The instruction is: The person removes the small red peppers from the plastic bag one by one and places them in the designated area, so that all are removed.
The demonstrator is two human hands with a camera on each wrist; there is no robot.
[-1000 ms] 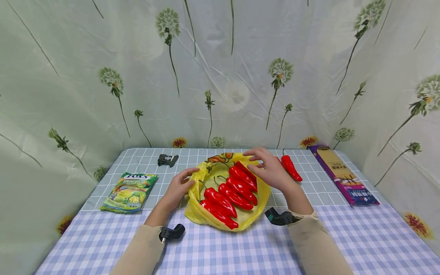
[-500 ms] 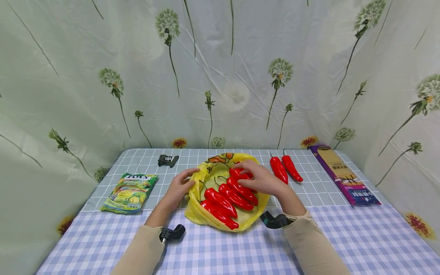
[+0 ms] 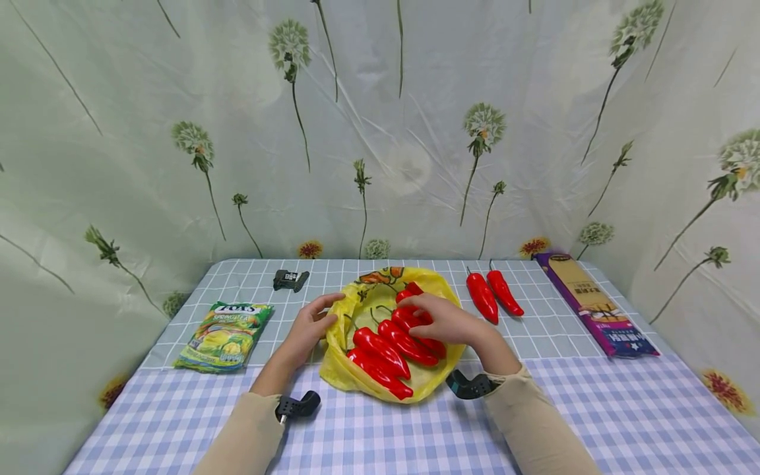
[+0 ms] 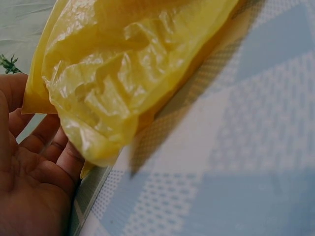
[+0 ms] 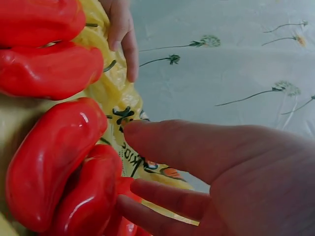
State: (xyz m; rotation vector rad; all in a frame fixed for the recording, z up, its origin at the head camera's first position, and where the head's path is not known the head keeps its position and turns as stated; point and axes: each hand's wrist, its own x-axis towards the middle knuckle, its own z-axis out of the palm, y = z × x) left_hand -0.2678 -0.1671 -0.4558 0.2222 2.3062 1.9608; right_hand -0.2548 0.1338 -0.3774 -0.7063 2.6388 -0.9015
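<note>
The yellow plastic bag [image 3: 356, 376] is being steadied at its left edge by the left hand [image 3: 309, 328], fingers relaxed. A red chili pepper [image 3: 415, 315], lying diagonally at the pile's far end, is being grasped by the right hand [image 3: 445, 321], the nearer one.
</note>
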